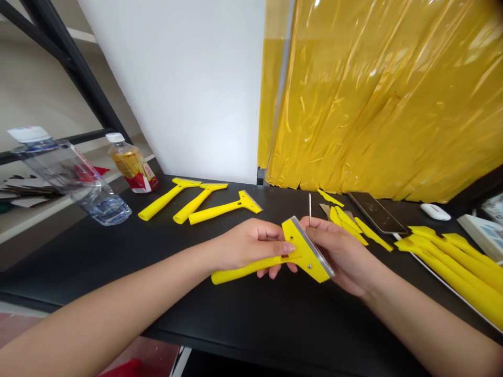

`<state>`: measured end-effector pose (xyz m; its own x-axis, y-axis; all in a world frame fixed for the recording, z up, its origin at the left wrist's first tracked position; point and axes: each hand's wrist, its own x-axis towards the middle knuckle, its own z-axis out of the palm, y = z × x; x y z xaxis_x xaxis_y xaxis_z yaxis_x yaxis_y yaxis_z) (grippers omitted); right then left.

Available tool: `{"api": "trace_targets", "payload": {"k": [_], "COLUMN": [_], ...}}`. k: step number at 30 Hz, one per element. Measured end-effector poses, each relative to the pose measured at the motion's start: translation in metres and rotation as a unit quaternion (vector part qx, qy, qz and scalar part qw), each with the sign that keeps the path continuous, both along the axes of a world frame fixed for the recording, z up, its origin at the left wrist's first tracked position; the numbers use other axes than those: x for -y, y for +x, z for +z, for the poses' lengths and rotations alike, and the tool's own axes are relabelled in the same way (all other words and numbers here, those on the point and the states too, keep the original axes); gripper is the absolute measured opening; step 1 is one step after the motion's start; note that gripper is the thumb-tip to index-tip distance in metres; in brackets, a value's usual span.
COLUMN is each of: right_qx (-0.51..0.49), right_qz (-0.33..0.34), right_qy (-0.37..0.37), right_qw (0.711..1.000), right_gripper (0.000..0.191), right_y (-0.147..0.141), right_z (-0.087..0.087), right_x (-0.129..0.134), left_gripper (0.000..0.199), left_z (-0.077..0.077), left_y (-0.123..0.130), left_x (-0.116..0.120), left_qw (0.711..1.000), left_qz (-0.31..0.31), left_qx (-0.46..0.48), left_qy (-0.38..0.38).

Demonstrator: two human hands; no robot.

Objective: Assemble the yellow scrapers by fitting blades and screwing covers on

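My left hand [251, 246] is closed around a yellow scraper [304, 254], thumb pressed on its neck. The scraper's handle points left, and a metal blade edge runs along its wide head on the right. Behind that edge, my right hand [334, 246] is closed, with a thin metal rod [310, 207] standing up from its fingers. The rod's lower end is hidden in the hand. On the black table beyond lie three more yellow scrapers, the nearest one [216, 212] with its head to the right.
Yellow strips [346, 225] lie behind my right hand, beside a phone [377, 212]. More yellow scraper handles [459, 267] are piled at the right, near a white mouse [435, 211]. A clear bottle [106, 204] and a drink bottle [135, 167] stand at the left.
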<state>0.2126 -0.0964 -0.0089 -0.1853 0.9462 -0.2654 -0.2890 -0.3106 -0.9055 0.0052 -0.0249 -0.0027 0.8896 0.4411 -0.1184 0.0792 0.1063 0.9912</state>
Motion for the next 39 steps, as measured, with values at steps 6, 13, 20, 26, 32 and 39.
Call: {"api": "trace_targets", "payload": {"k": [6, 13, 20, 26, 32, 39], "right_qx": [-0.03, -0.029, -0.041, -0.051, -0.045, -0.095], "right_qz": [0.044, 0.043, 0.061, 0.036, 0.046, 0.059], "right_qy": [0.009, 0.043, 0.035, 0.032, 0.055, 0.053], "right_qw": [0.999, 0.998, 0.997, 0.998, 0.996, 0.992], "right_gripper": [0.023, 0.028, 0.028, 0.023, 0.023, 0.03], "right_y": [0.003, 0.006, 0.005, 0.007, 0.007, 0.007], "right_z": [-0.002, 0.002, 0.002, 0.0, -0.003, -0.006], "right_x": [0.0, 0.0, 0.0, -0.002, -0.001, 0.0], "left_gripper": [0.029, 0.03, 0.028, 0.027, 0.026, 0.032], "left_z": [-0.001, 0.0, 0.0, 0.0, -0.001, -0.005], "left_y": [0.001, -0.002, -0.002, -0.001, -0.002, -0.003], "left_x": [0.0, -0.008, -0.008, -0.007, -0.008, -0.011], "left_qw": [1.0, 0.999, 0.999, 0.998, 0.998, 0.998], "left_qz": [0.01, 0.033, 0.015, 0.038, 0.04, 0.055], "left_qx": [0.008, 0.022, 0.019, 0.029, 0.049, 0.043], "left_qy": [0.017, 0.036, 0.046, 0.039, 0.026, 0.008]}}
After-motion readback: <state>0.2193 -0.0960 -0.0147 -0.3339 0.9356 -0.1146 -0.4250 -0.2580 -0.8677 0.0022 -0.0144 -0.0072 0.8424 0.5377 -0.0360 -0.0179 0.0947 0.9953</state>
